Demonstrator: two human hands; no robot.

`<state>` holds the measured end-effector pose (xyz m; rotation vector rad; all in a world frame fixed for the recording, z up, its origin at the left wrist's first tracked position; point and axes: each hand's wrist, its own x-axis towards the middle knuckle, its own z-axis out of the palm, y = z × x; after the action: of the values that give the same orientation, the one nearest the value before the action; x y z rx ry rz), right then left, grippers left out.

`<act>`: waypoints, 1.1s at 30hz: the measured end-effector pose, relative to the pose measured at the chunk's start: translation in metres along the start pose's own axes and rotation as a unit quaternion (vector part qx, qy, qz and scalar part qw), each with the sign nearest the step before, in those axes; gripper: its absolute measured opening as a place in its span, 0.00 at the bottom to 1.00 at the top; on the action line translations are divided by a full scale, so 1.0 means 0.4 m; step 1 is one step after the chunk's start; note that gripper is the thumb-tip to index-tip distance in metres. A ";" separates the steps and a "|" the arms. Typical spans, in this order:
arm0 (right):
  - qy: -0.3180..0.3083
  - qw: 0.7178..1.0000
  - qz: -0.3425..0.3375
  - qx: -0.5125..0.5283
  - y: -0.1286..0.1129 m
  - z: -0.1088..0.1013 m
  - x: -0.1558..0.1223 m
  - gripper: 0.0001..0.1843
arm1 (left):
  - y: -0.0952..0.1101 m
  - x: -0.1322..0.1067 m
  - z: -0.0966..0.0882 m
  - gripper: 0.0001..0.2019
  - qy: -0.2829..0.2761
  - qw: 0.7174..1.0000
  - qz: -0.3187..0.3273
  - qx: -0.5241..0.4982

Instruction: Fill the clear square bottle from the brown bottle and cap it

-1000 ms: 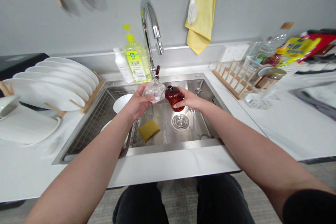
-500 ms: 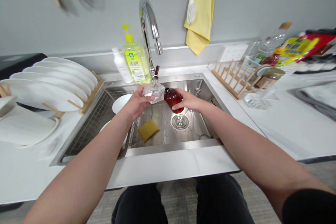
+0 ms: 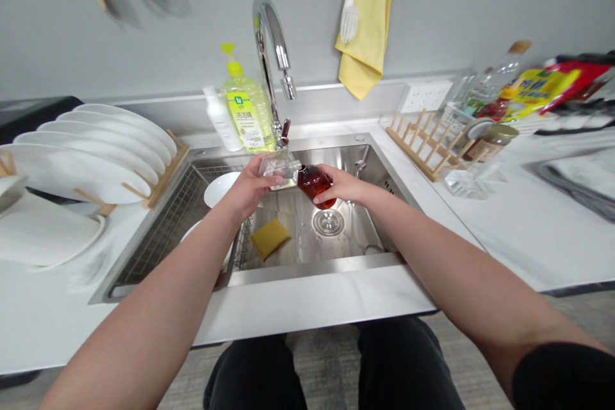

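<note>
Over the steel sink (image 3: 369,256), my left hand (image 3: 247,187) grips a clear glass cup (image 3: 278,168), fingers wrapped round it. My right hand (image 3: 343,184) holds a small amber-brown bottle (image 3: 314,183), tilted with its neck towards the glass so the two almost touch. Both are held just below the curved tap (image 3: 270,45) and above the round drain (image 3: 328,222). A yellow sponge (image 3: 270,237) lies on the sink floor under my left wrist.
White plates (image 3: 91,147) stand in a wooden rack at left. A white bowl (image 3: 220,188) rests on the wire grid in the sink. Green dish soap (image 3: 244,109) stands by the tap. An empty wooden rack (image 3: 423,144), jars and bottles (image 3: 494,134) sit at right. A yellow cloth (image 3: 368,19) hangs on the wall.
Both hands have drifted slightly left and up. The amber bottle has tipped further, its neck closing in on the glass.
</note>
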<state>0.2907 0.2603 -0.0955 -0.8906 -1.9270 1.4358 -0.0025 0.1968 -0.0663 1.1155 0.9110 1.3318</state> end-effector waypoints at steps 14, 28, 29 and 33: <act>-0.003 1.000 0.006 -0.004 -0.007 0.002 -0.003 0.36 | -0.003 0.004 -0.001 0.39 0.005 1.000 0.023 0.018; 0.010 0.999 0.007 -0.029 0.005 0.000 0.000 0.41 | -0.008 0.012 -0.002 0.40 0.012 0.997 0.062 0.035; 0.011 1.000 0.007 -0.028 0.004 0.001 0.001 0.41 | -0.009 0.013 -0.003 0.39 0.012 0.997 0.063 0.034; 0.009 0.999 0.006 -0.030 0.001 0.001 0.001 0.41 | -0.014 0.016 -0.008 0.37 0.011 0.997 0.059 0.039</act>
<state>0.2900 0.2604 -0.0961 -0.9419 -1.9627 1.3789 -0.0036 0.2037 -0.0718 1.2334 0.9317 1.4166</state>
